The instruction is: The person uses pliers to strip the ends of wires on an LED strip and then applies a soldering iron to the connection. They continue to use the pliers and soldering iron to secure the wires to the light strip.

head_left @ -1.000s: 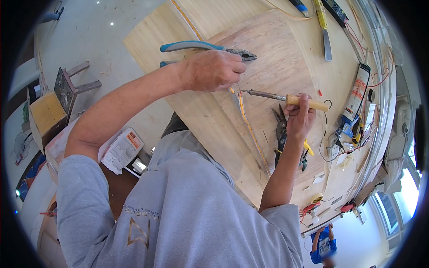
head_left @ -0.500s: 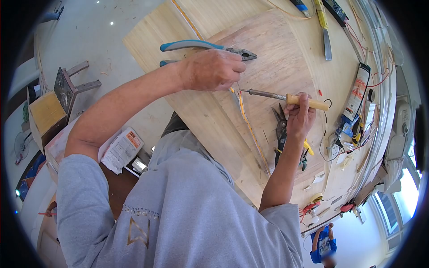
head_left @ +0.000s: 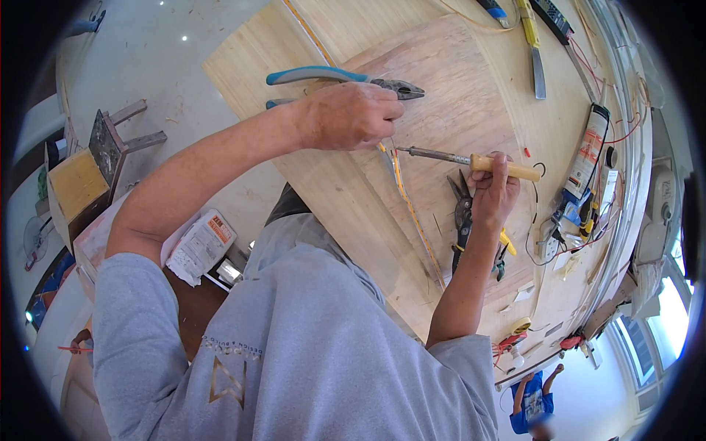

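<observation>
My right hand (head_left: 491,191) is closed around the wooden handle of a soldering iron (head_left: 441,155). Its metal tip points left and meets the cut end of an LED strip (head_left: 403,192) lying on the wooden board. Above that end, the fingers of my left hand (head_left: 353,115) are pinched together on a thin wire (head_left: 393,142); most of it is hidden by the fingers. Combination pliers (head_left: 316,73) with blue-grey handles lie partly under my left hand, jaws to the right. Snips (head_left: 463,209) rest beside my right wrist, partly behind the forearm.
A putty knife (head_left: 531,37), a caulking gun with cartridge (head_left: 586,158) and a power strip (head_left: 548,242) lie along the right side. Another LED strip length (head_left: 309,33) crosses the board's top. A stool (head_left: 110,151) stands left. A person in blue (head_left: 533,404) is at lower right.
Both my hands, the soldering iron and the LED strip look almost unmoved. The pliers have shifted very slightly right. The person in blue has extended an arm.
</observation>
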